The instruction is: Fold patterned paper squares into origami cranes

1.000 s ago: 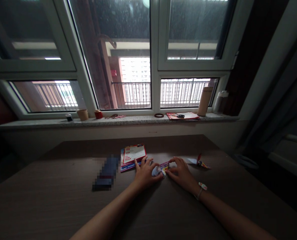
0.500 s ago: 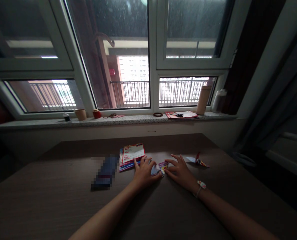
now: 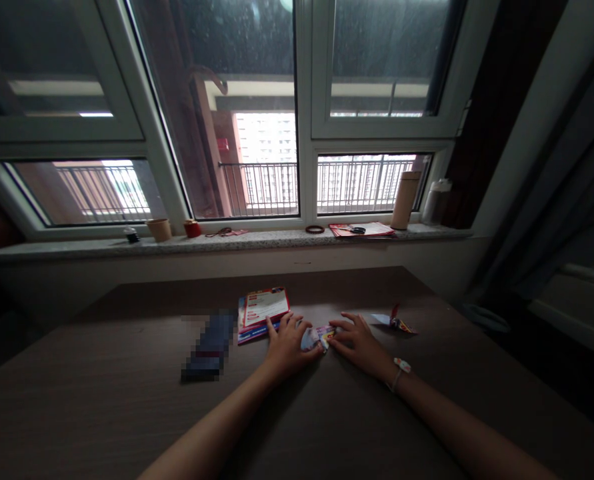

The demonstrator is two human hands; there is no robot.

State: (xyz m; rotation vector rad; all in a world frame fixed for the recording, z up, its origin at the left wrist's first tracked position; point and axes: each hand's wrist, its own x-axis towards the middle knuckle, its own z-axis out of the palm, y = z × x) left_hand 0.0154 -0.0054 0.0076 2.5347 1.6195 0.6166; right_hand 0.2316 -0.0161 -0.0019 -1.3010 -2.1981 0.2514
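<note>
A small folded piece of colourful printed paper (image 3: pixel 321 333) lies on the brown table between my two hands. My left hand (image 3: pixel 289 343) holds its left part, thumb at the near edge and fingers curved over the far side. At the right end, my right hand (image 3: pixel 357 340) has thumb and fingertips closed on the paper; a bracelet circles that wrist. Beyond my left fingers lies a stack of printed sheets or booklets (image 3: pixel 265 308), a white page with a red border on top. Another folded paper piece (image 3: pixel 399 323), with pointed ends, rests right of my right hand.
A dark pixelated object (image 3: pixel 211 347) lies left of the stack. Along the windowsill (image 3: pixel 257 241) stand a paper cup (image 3: pixel 159 229), a red spool-like item (image 3: pixel 192 229), scissors (image 3: pixel 357 231) on papers, a tan bottle (image 3: pixel 405 200) and a grey bottle (image 3: pixel 437 201).
My right fingers have lowered slightly over the right end of the folded paper, covering a little more of it. My left hand stays nearly still; the view shifts very slightly.
</note>
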